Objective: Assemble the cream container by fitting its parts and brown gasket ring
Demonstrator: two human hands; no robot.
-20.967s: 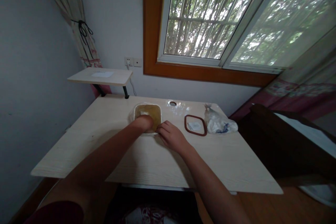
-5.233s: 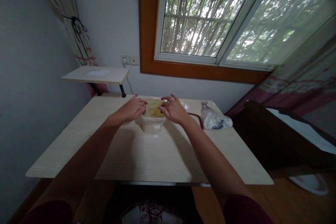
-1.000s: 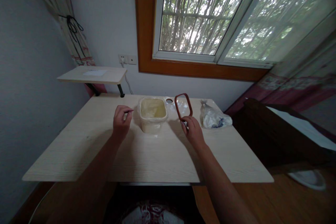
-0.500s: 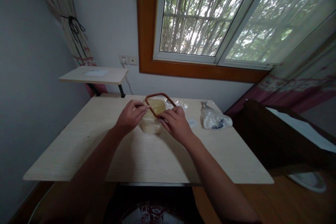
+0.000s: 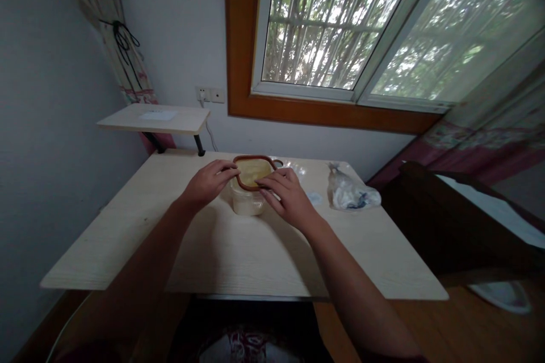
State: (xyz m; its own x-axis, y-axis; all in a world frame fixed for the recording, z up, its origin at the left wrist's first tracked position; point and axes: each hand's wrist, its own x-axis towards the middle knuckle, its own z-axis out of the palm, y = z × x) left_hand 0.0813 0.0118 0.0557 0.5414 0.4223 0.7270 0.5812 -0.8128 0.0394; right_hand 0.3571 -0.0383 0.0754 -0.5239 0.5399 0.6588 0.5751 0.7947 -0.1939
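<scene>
A pale translucent plastic container [image 5: 247,203] with a yellowish inside stands on the light wooden table [image 5: 238,249]. A brown rectangular ring-shaped lid frame [image 5: 255,159] lies on its rim. My left hand [image 5: 208,182] pinches the ring's left side with closed fingers. My right hand [image 5: 289,195] grips the ring's near right side, fingers pressed on it. Both hands rest against the container's top.
A knotted clear plastic bag [image 5: 351,194] lies to the right on the table, with a small white piece [image 5: 315,198] beside the container. A small raised shelf [image 5: 155,119] stands at the table's back left. A dark wooden piece of furniture [image 5: 460,221] is to the right.
My right hand lifted the brown ring from the table and carried it left over the container; both hands took hold of it. It now sits lower, on the rim.
</scene>
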